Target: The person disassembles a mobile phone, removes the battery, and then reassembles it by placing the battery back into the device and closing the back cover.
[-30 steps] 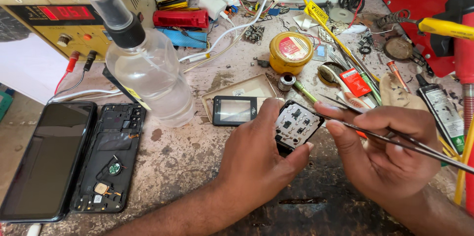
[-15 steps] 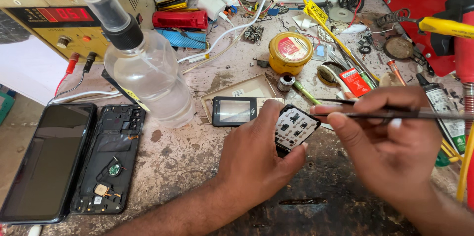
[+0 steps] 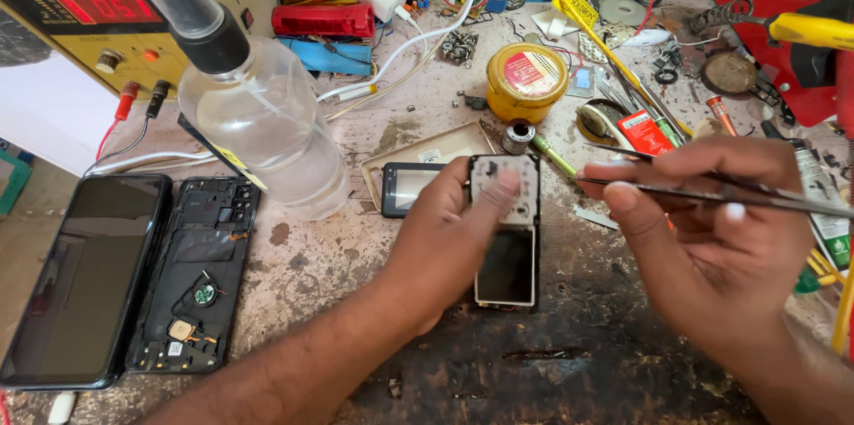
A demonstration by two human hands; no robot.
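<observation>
My left hand (image 3: 449, 238) grips a small opened handset (image 3: 507, 234) that lies flat on the workbench, fingers over its pale keypad board at the top. A dark screen area shows at its lower half. My right hand (image 3: 712, 247) pinches a pair of thin metal tweezers (image 3: 676, 194), whose tips point left, close to the handset's upper right edge. A small detached display module (image 3: 407, 187) lies just left of the handset.
A clear spray bottle (image 3: 258, 123) stands at the left. A dark smartphone (image 3: 84, 278) and its opened back frame (image 3: 196, 274) lie at the lower left. A power supply with red digits (image 3: 98, 20), a yellow round tin (image 3: 527, 80), cables and tools crowd the back.
The handset has been turned and laid flat lengthwise under my left hand. My right hand with the tweezers has lifted slightly and stays to the right.
</observation>
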